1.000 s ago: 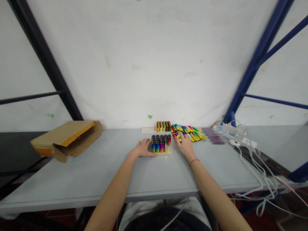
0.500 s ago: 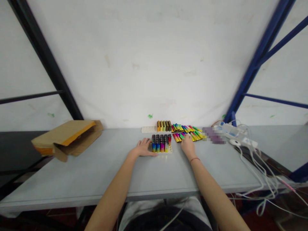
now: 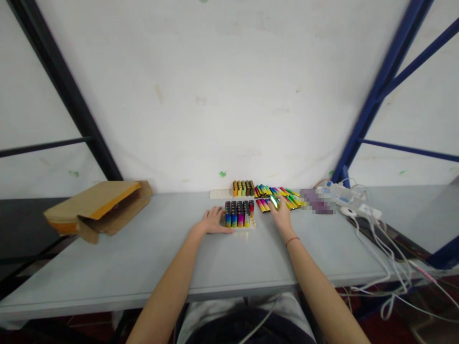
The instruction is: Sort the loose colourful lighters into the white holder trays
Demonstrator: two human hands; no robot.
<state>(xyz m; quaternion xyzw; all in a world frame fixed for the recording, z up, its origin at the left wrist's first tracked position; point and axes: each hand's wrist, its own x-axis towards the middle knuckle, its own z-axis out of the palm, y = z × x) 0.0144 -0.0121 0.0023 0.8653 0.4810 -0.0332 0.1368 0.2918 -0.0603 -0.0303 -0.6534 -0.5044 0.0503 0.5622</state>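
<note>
Several upright lighters [image 3: 234, 216] with black tops and blue, magenta, yellow and red bodies fill most of a pale holed tray [image 3: 253, 223]. Against the tray's left side rests my left hand [image 3: 213, 222], its fingers spread and its thumb along the front edge. My right hand [image 3: 281, 215], to the right of the tray, pinches a shiny yellow-green lighter [image 3: 274, 202] just over a pile of loose, multicoloured lighters [image 3: 293, 201]. Most of these lie on their sides in two rough rows.
Behind stands a group of upright yellow to dark lighters [image 3: 243, 188], beside a pale holed tray [image 3: 220, 193]. An open cardboard box [image 3: 96, 205] lies at the left. White cables [image 3: 380, 239] and a power strip [image 3: 344, 193] crowd the table's right side, near a blurred purple patch [image 3: 319, 201].
My right hand has lifted slightly from the pile and turned, and a shiny lighter now shows in its fingers. My left hand stays at the tray.
</note>
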